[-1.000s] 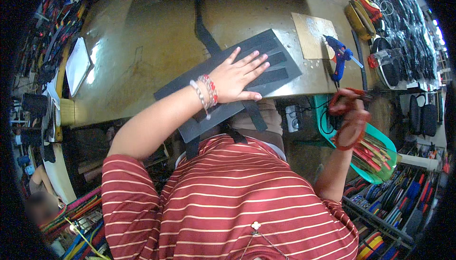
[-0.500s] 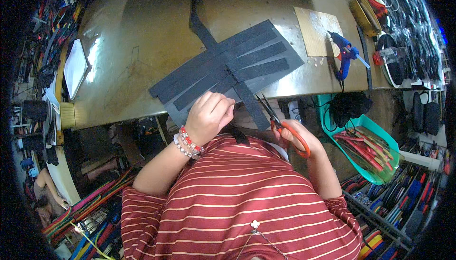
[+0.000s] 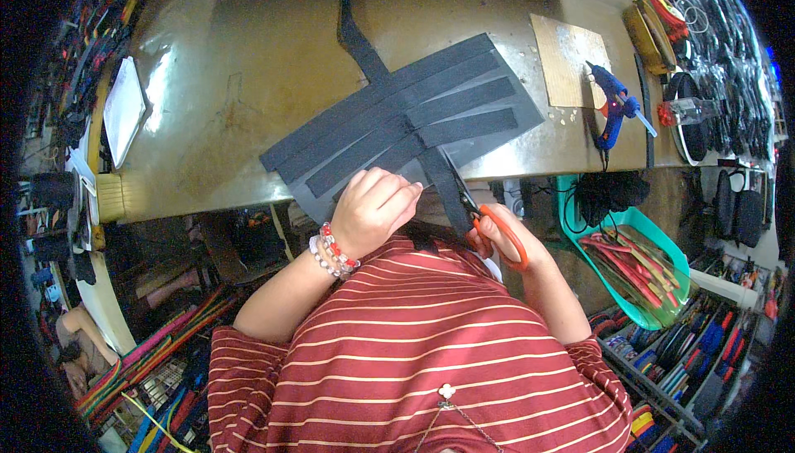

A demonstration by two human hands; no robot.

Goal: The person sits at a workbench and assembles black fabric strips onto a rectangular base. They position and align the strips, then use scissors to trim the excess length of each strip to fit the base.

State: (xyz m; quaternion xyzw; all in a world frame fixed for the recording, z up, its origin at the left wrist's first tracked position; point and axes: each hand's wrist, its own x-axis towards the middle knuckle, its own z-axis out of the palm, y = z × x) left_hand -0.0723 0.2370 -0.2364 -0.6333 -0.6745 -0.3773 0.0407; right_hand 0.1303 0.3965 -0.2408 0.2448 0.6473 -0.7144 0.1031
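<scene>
A dark grey rectangular sheet (image 3: 523, 112) lies aslant over the table's near edge, with several black fabric strips (image 3: 468, 98) fanned across it. One long strip (image 3: 356, 43) runs off toward the far side, and another strap (image 3: 445, 196) hangs toward my body. At the sheet's near edge, my left hand (image 3: 374, 211) is closed in a pinch; what its fingertips hold is hidden. Orange-handled scissors (image 3: 512, 242) are in my right hand (image 3: 505, 229), their dark blades angled up along the right side of the hanging strap, nearly together.
On the table's right lie a blue glue gun (image 3: 611, 105) and a wooden board (image 3: 571, 55). Below the edge, a teal bin (image 3: 681, 267) holds red and green strips. White sheets (image 3: 124, 113) sit at the left. Racks of coloured straps (image 3: 691, 362) surround me; another person's arm (image 3: 91, 333) shows lower left.
My right hand has brought the scissors left, against the hanging strap, and the blades have come closer together. My left hand has shifted slightly right. The view has turned a little.
</scene>
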